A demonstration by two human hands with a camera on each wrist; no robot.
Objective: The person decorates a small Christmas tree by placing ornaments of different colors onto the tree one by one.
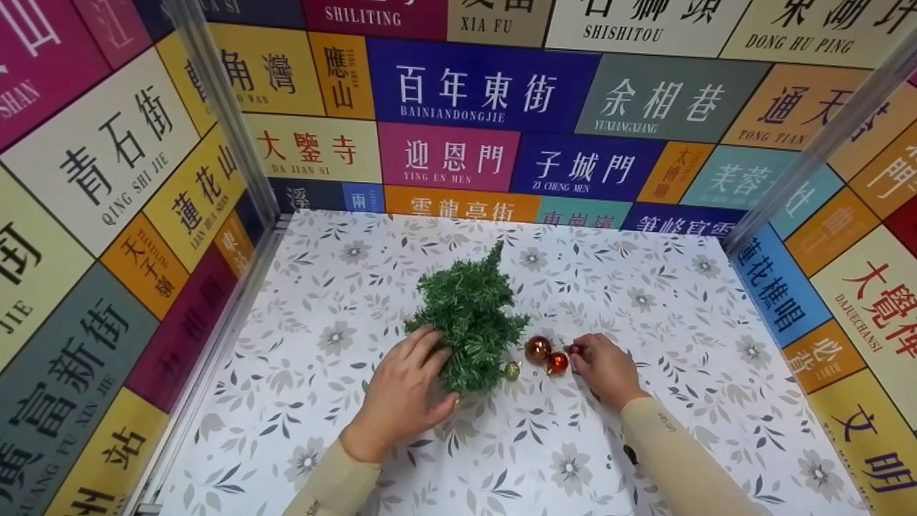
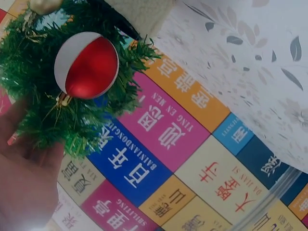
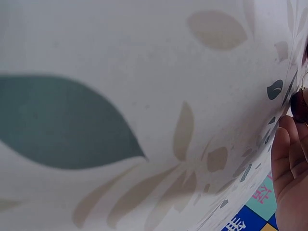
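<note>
A small green artificial Christmas tree (image 1: 469, 322) stands on the patterned table. My left hand (image 1: 405, 387) holds its lower left side, with fingertips among the branches. A red-and-white ball ornament (image 2: 87, 65) hangs on the tree in the left wrist view, with part of a pale gold ornament (image 2: 45, 5) above it. Right of the tree lie a brown-orange ball (image 1: 538, 348), a shiny red ball (image 1: 557, 363) and a small gold ball (image 1: 511, 370). Beside them, my right hand (image 1: 607, 367) pinches a small dark red ball (image 3: 299, 106), partly hidden by the fingers.
The table (image 1: 344, 437) has a white cover with a grey leaf and flower print. Panels with coloured street-name blocks (image 1: 483, 86) enclose it at the back and both sides. Metal posts (image 1: 236, 122) stand at the back corners.
</note>
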